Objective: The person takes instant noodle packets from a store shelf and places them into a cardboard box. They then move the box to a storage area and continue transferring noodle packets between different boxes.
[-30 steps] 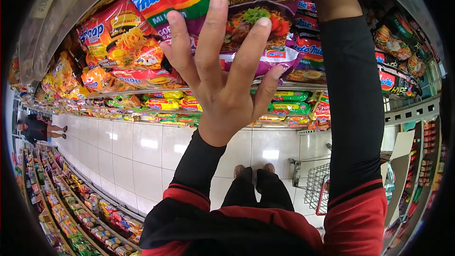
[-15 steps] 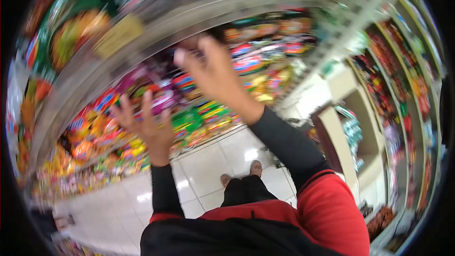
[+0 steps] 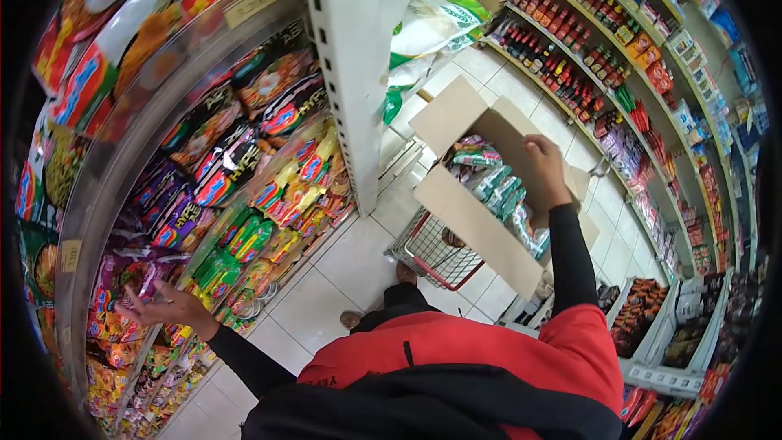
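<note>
My left hand (image 3: 169, 310) is open, palm partly up and fingers apart, beside the purple and red noodle packets (image 3: 134, 281) on the left shelf. On the right, my right hand (image 3: 547, 165) reaches over the open cardboard box (image 3: 475, 210), its fingers bent at the box's far right side. Whether they grip the flap or something else is hidden. Inside the box lie several green and white packets (image 3: 503, 195). The box rests on a wire shopping basket or cart (image 3: 437, 257) with a red rim.
A white perforated shelf post (image 3: 349, 73) rises between the noodle shelf and the box. Large green and white bags (image 3: 432, 24) hang behind it. Shelves of bottles (image 3: 562, 24) curve along the right. Black crates (image 3: 639, 318) of packets stand at the lower right, above the tiled floor (image 3: 326, 277).
The view has turned right, bringing the box into the middle. My right hand has moved from the noodle shelf to the box. My left hand remains by the shelf, now lower and farther left.
</note>
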{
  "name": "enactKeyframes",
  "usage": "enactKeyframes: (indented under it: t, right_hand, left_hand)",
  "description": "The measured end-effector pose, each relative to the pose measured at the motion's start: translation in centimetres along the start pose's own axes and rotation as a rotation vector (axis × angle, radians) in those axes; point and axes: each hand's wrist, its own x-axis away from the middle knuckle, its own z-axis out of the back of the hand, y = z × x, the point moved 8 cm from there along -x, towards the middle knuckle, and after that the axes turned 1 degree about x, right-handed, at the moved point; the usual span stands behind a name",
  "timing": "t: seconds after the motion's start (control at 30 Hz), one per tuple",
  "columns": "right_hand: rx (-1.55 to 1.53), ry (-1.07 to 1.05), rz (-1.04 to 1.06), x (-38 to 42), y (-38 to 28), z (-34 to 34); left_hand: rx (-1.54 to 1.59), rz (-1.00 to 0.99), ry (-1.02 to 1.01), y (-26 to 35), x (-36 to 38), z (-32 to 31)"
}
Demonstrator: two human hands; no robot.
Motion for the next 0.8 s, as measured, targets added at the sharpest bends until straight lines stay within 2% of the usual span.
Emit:
enactKeyframes:
  t: [0.07, 0.1, 0.13, 0.2, 0.23, 0.3, 0.4, 0.43, 0.47, 0.53, 0.6, 0.7, 0.77, 0.8]
  right_hand:
    - [0.107, -0.062, 0.139, -3.9, 4.4, -4.4]
    - [0.244, -0.144, 0.244, -5.1, 5.1, -6.7]
    - [0.236, -0.242, 0.272, -5.8, 5.0, -8.6]
    - [0.509, -0.435, 0.473, -6.5, 5.0, -12.0]
    - [0.5, -0.443, 0.484, -7.2, 5.7, -13.3]
    - [0.802, -0.648, 0.509, -7.4, 7.2, -16.8]
    - [0.818, -0.638, 0.597, -7.3, 5.5, -18.3]
    - [0.91, -0.73, 0.562, -7.7, 6.9, -19.8]
    - [0.903, -0.735, 0.573, -8.2, 7.8, -20.8]
    - [0.999, -0.81, 0.712, -7.8, 9.3, -22.5]
    - [0.985, -0.828, 0.719, -7.5, 10.1, -23.3]
    - [0.983, -0.823, 0.757, -7.4, 10.0, -22.8]
    - [0.97, -0.773, 0.818, -7.1, 8.6, -21.5]
    - [0.968, -0.78, 0.821, -6.8, 7.7, -20.8]
  left_hand:
    - [-0.048, 0.025, 0.023, 0.1, 0.0, -0.1]
    - [-0.059, 0.035, 0.038, 0.1, 0.0, -0.1]
    - [-0.07, 0.043, 0.054, 0.1, -0.1, 0.0]
    - [-0.113, 0.052, 0.073, 0.4, -0.2, 0.0]
    - [-0.127, 0.059, 0.064, 0.5, -0.3, 0.0]
    - [-0.219, 0.035, 0.05, 1.0, -0.7, 0.2]
    - [-0.144, 0.009, 0.061, 2.4, -0.9, 0.8]
    - [-0.256, 0.032, 0.028, 2.8, -0.9, 1.0]
    - [-0.268, 0.029, 0.03, 3.0, -1.0, 1.1]
    - [-0.233, 0.012, 0.04, 3.4, -1.1, 1.4]
    - [-0.255, 0.013, 0.065, 3.8, -1.2, 2.0]
    - [-0.294, 0.025, 0.124, 4.9, -1.3, 2.8]
    - [-0.068, -0.013, 0.198, 6.8, -1.5, 3.2]
    - [-0.073, -0.014, 0.193, 7.9, -1.5, 3.0]
